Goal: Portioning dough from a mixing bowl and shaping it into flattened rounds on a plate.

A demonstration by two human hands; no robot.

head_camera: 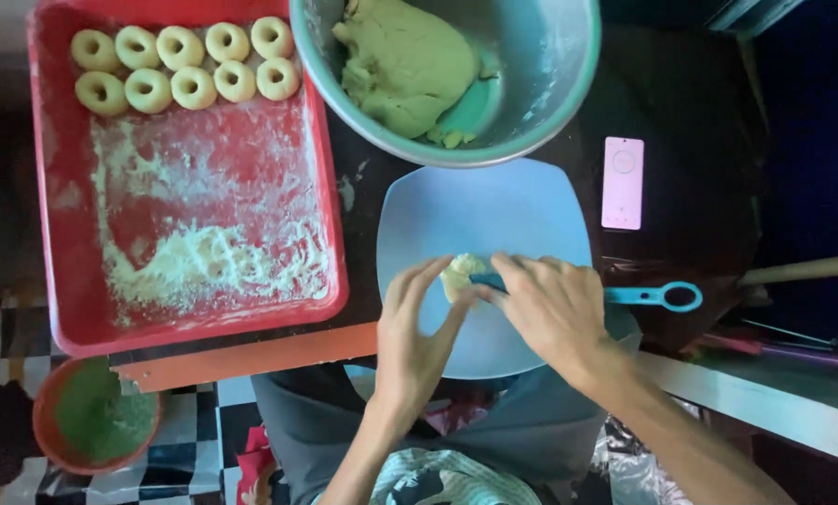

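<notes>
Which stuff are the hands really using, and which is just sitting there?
Using: left hand, right hand, dough piece, blue-handled tool, blue plate, dough bowl, red tray of dough rings.

Sitting there: pink phone, small bowl of green stuff, wooden handle.
</notes>
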